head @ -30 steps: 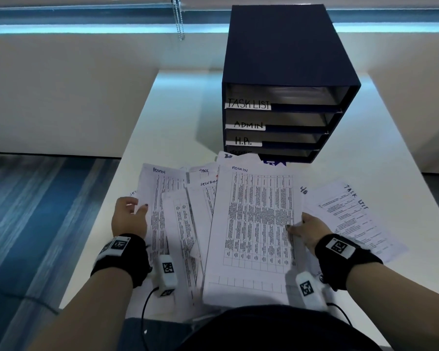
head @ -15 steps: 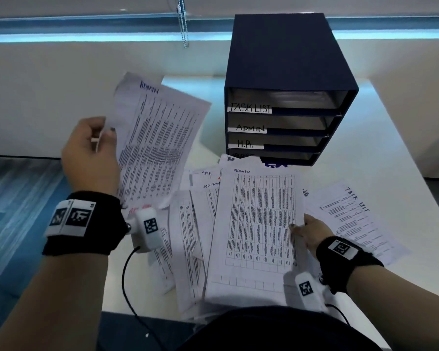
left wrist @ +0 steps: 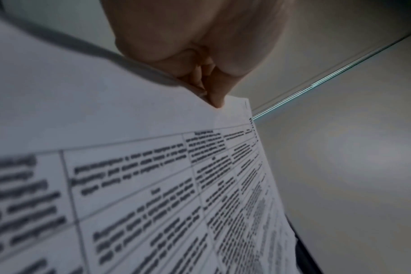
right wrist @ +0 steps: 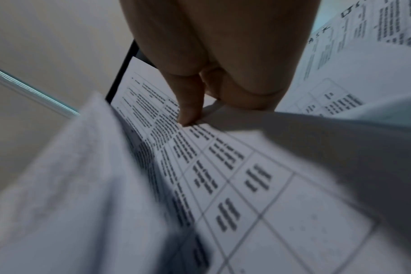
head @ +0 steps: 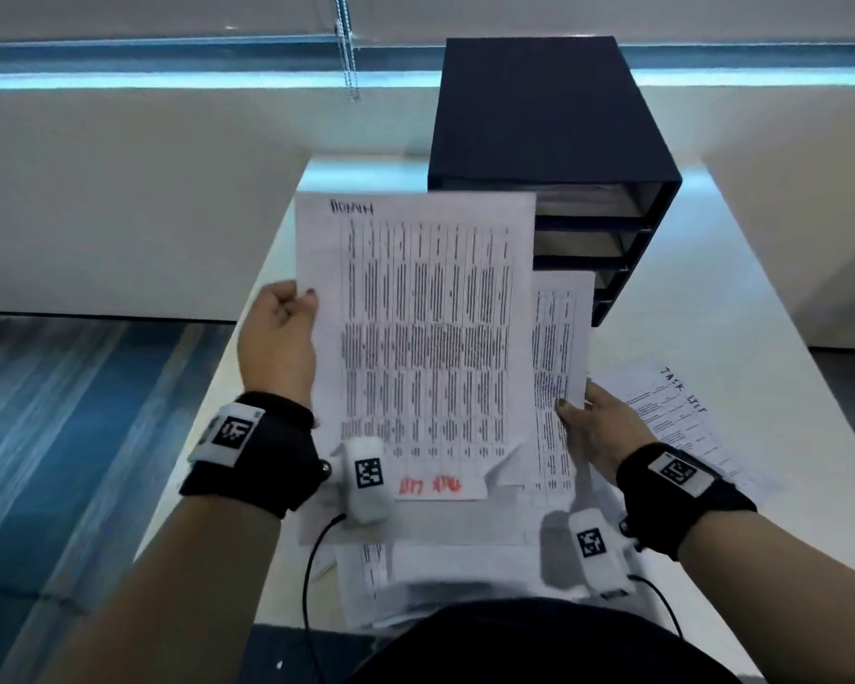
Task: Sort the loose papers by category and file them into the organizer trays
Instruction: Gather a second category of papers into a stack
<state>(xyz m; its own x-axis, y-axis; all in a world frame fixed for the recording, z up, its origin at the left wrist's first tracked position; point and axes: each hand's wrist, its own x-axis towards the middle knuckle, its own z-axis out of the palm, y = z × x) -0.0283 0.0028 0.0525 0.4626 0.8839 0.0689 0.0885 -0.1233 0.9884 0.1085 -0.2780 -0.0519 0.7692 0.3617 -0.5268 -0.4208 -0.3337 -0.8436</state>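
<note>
My left hand [head: 287,328] pinches the left edge of a printed table sheet [head: 425,338] headed ADMIN and holds it raised in front of me. The same sheet [left wrist: 153,185] fills the left wrist view, with my thumb [left wrist: 214,96] on its edge. My right hand [head: 588,417] pinches the right edge of a second table sheet [head: 561,333], lifted just behind the first; my thumb [right wrist: 190,111] lies on that sheet [right wrist: 235,176]. The dark blue organizer [head: 554,155] with stacked trays stands at the back of the white table [head: 761,298], its labels hidden by the raised sheet.
More loose papers [head: 440,565] lie piled at the table's near edge. A sheet marked TASK LIST [head: 682,412] lies flat to the right. A blind cord [head: 351,46] hangs at the back. Blue carpet [head: 70,436] is to the left of the table.
My left hand lifted one ADMIN sheet off the pile and swung it from the left to the centre. My right hand raised the second ADMIN sheet off the table behind it.
</note>
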